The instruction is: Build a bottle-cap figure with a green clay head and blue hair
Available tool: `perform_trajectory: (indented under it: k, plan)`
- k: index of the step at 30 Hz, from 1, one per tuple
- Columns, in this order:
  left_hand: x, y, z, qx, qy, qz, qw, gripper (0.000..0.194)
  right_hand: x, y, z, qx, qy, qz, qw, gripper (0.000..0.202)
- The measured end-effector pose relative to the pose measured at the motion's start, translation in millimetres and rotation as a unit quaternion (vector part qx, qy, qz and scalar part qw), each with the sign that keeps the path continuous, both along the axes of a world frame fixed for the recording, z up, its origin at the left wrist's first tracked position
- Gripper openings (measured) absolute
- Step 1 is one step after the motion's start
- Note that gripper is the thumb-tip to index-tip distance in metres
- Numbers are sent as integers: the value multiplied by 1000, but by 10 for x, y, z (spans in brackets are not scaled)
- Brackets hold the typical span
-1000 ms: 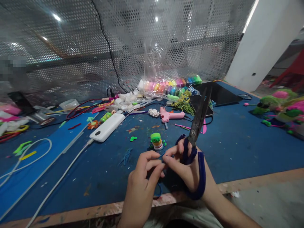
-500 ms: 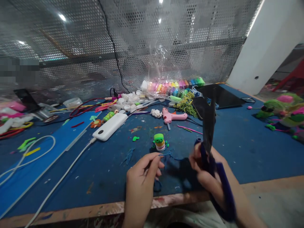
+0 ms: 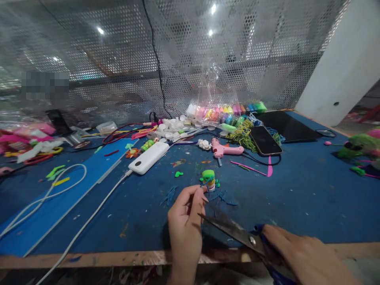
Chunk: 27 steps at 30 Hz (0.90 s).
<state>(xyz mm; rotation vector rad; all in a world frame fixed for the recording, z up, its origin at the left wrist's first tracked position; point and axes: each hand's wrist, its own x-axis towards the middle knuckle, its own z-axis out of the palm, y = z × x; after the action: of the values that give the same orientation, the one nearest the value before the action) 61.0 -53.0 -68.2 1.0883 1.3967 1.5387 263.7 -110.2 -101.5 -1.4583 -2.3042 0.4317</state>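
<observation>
Facing a perforated screen (image 3: 118, 51) and working at a blue counter (image 3: 297, 198), with a blue board (image 3: 101, 162) off to the left. Wrapping the right hand (image 3: 305, 253) around the handles of the scissors (image 3: 234, 230) near the front edge, with that grip firmly closed. Holding the left hand (image 3: 187, 221) up over the counter, pressing thumb and forefinger together in a fine grip on yarn. Pointing the scissors leftward at the left thumb, with blades seemingly parted, but showing the second blade only as a blur. Working well in front of a pink glue gun (image 3: 228, 150), and just in front of a green-topped figure (image 3: 208, 174) standing upright and partly hidden behind the fingertips. Pinching the yarn (image 3: 207, 182) at the left fingertips, in view overlapping the figure, and being too thin for tracing its whole length. Working between loose blue scraps (image 3: 170, 194), with some left of the left hand and more to the right of the figure. Judging from this, probably lining up a cut in the yarn; likely calling next for settling the strand between the blades, keeping the tips clear of the thumb, and pulling enough tension for snipping cleanly.
</observation>
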Motion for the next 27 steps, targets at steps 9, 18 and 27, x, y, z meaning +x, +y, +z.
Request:
perform_trajectory:
  k: [9,18,27]
  plan:
    - [-69,-6,-88,40,25,-31,998,15,-172,114,178,-76,-41,-15,996,49]
    - [-108,-22,-75,-29,-45,-153,987,20,-216,276,437,-76,-72,-7,995,54]
    - [-74,7,-63,-79,-174,-173,966,14,-204,360,449,75,-100,23,992,51]
